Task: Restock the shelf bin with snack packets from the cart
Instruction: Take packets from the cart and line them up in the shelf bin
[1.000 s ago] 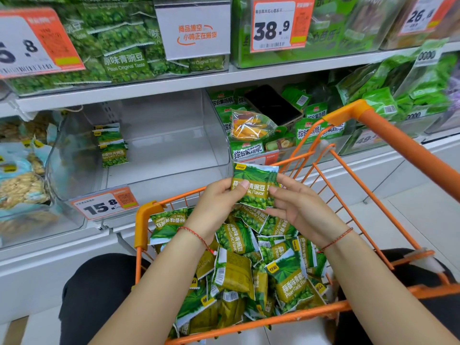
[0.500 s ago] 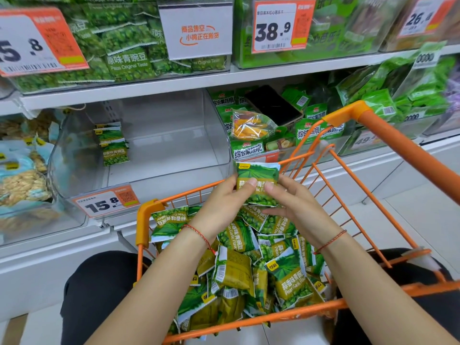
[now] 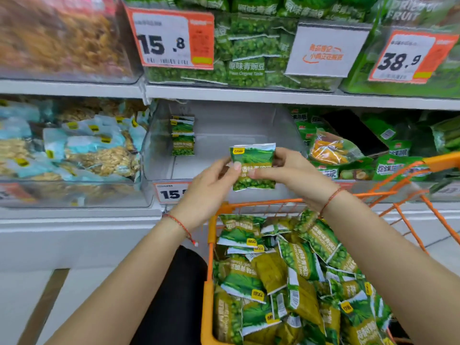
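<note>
Above the orange cart (image 3: pixel 211 245), green snack packet (image 3: pixel 252 166) upright before the clear shelf bin (image 3: pixel 159 135), pinched by left hand (image 3: pixel 211 185) and right hand (image 3: pixel 293 175), loose packets (image 3: pixel 286 277) heaped inside cart

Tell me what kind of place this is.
Most likely a supermarket snack aisle: price tags on clear shelf bins of packaged snacks, and an orange cart piled with green pea packets.

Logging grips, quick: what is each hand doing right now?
Left hand: pinches the green packet.
Right hand: grips the same packet.
</note>
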### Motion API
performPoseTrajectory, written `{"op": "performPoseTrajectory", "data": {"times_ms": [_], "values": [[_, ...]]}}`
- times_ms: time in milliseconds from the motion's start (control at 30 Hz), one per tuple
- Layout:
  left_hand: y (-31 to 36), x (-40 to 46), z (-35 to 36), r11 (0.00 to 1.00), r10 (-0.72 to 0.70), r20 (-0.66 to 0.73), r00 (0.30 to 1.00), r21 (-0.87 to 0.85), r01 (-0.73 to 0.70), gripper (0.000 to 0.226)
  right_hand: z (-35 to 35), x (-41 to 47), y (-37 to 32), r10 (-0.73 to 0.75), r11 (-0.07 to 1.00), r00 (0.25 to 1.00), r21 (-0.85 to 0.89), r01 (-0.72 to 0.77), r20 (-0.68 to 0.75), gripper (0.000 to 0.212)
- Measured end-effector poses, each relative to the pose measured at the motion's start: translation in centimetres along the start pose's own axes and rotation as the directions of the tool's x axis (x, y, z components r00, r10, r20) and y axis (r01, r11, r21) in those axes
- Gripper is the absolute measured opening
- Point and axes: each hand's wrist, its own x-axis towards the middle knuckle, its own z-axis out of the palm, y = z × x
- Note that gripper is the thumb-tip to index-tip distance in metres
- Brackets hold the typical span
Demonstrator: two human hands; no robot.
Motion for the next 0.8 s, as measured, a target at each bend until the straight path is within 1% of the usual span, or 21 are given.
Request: {"op": "performPoseTrajectory", "data": {"times_ms": [33,67,100,133,200,267,333,400,500,600,700,767,800], "values": [[-1.2,0.4,-1.3,0.973,0.046,-0.029,0.999,0.229,-0.038,0.044,0.7,1.7,-0.5,0.001,1.0,1.0,-0.014,-0.001,0.011,0.046],[-2.4,0.8,-2.5,0.896,0.078,-0.044,0.996,0.44,-0.051,0.05,1.4,3.4,-0.9,0.014,1.0,1.0,-0.023,-0.014,0.015,0.049],[-3.6,1.2,-3.6,0.8,0.099,-0.052,0.994,0.597,-0.049,0.053,2.2,5.1,-1.1,0.032,0.999,0.999,-0.014,-0.031,0.025,0.053],[-4.5,1.4,-4.6,0.708,0.118,-0.059,0.991,0.704,-0.043,0.055,3.0,6.8,-1.1,0.052,0.999,0.998,0.011,-0.052,0.036,0.054],[-5.8,2.0,-5.8,0.574,0.17,-0.033,0.985,0.815,-0.072,0.066,4.8,9.9,-0.9,0.09,0.994,0.993,0.062,-0.095,0.081,0.045],[-6.7,2.7,-6.3,0.49,0.185,0.024,0.982,0.865,-0.113,0.069,6.8,12.5,-0.4,0.137,0.987,0.979,0.062,-0.148,0.149,0.034],[-7.6,3.4,-6.5,0.435,0.193,0.091,0.977,0.885,-0.169,0.072,8.9,15.0,0.2,0.207,0.974,0.95,0.045,-0.223,0.234,0.027],[-8.1,4.1,-6.8,0.411,0.232,0.138,0.963,0.883,-0.226,0.075,10.6,17.3,0.6,0.28,0.955,0.914,0.011,-0.296,0.294,0.019],[-9.7,4.9,-7.2,0.39,0.3,0.188,0.935,0.87,-0.3,0.068,12.4,19.9,0.9,0.324,0.939,0.875,-0.007,-0.344,0.359,0.009],[-10.5,5.2,-7.1,0.386,0.363,0.179,0.914,0.864,-0.323,0.06,13.5,21.6,1.1,0.324,0.932,0.88,0.043,-0.36,0.348,0.011],[-10.8,5.1,-6.9,0.405,0.4,0.149,0.904,0.856,-0.321,0.058,13.9,22.6,1.5,0.346,0.917,0.868,0.065,-0.393,0.357,0.014],[-11.1,5.1,-6.8,0.404,0.432,0.133,0.892,0.856,-0.324,0.056,13.9,23.0,1.5,0.322,0.924,0.874,0.082,-0.374,0.363,0.018],[-11.1,5.1,-6.7,0.401,0.445,0.13,0.886,0.856,-0.326,0.055,14.0,23.1,1.6,0.291,0.94,0.894,0.074,-0.334,0.34,0.021]]}}
